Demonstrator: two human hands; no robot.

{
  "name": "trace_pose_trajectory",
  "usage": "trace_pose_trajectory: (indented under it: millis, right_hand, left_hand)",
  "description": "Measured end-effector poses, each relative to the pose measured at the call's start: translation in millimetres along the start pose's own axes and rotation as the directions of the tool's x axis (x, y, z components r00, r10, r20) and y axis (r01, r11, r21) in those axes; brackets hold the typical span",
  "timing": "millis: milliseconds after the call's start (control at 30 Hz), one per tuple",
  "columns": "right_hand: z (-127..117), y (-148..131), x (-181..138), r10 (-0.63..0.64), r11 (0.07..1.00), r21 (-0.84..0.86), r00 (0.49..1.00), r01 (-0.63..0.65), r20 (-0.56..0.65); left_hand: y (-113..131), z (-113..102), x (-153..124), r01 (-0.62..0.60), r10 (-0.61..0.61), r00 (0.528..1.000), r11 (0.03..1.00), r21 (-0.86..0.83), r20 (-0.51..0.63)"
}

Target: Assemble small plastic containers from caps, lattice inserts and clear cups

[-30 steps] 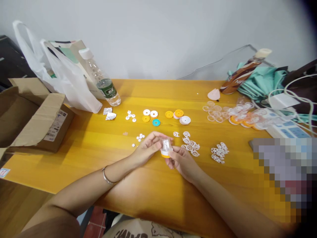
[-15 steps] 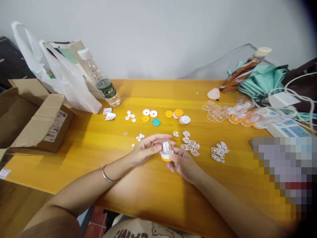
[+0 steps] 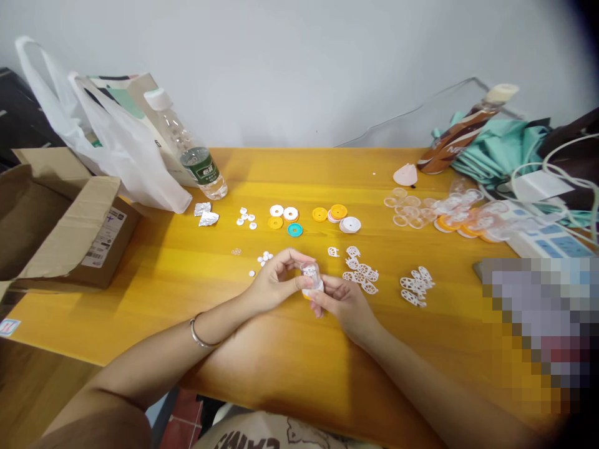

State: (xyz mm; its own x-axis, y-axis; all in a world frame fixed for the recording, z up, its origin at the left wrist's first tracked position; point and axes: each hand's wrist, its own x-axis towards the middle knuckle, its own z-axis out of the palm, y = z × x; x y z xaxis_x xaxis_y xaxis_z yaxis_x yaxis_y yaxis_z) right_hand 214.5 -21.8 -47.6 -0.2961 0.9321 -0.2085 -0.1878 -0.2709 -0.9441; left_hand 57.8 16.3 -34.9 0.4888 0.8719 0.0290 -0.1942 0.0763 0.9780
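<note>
A small clear plastic dome (image 3: 309,273) on a white and orange base is held between my two hands above the table. My left hand (image 3: 281,280) grips its upper part from the left, thumb in front. From the right, my right hand (image 3: 344,304) pinches the base, covering much of it. A small white shape shows inside the dome. Just right of my hands lie white openwork plastic pieces (image 3: 361,273), with another group (image 3: 416,287) farther right. Small white caps (image 3: 265,257) are beside my left hand.
Round discs in white, yellow and teal (image 3: 294,230) lie behind my hands. Clear rings (image 3: 408,209) and finished-looking domes (image 3: 472,215) are at right. A water bottle (image 3: 201,165), a plastic bag (image 3: 135,156) and an open cardboard box (image 3: 70,231) stand at left; a brown bottle (image 3: 461,137) leans at back right.
The clear dome has tilted and moved slightly left and up. My fingers have shifted around it, now covering more of its base. The loose pieces on the table lie as before.
</note>
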Motion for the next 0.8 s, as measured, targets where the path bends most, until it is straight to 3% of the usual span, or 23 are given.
trace_pose_trajectory:
  millis: [133,200,400,633,800]
  right_hand:
    - [-3.1,5.9,0.0,0.044,0.982,0.182,0.996,-0.059,0.083]
    - [-3.7,6.8,-0.1,0.042,0.969,0.240,0.994,-0.064,0.099]
    - [-1.5,5.4,0.1,0.041,0.979,0.196,0.993,-0.062,0.109]
    - [3.0,7.7,-2.4,0.152,0.913,0.358,0.977,-0.197,0.149]
    - [2.7,6.8,-4.5,0.242,0.877,0.373,0.948,-0.304,0.205]
  left_hand:
    - [1.4,-4.3,0.8,0.101,-0.064,0.978,0.978,-0.181,0.197]
    - [0.9,-4.1,0.5,0.109,-0.055,0.972,0.967,-0.231,0.228]
    - [-2.6,0.0,-0.2,0.004,0.014,0.997,0.977,-0.215,0.082]
    - [3.8,3.5,-0.4,0.148,-0.100,0.985,0.912,-0.382,0.143]
    - [5.9,7.0,-1.0,0.175,-0.120,0.982,0.873,-0.455,0.146]
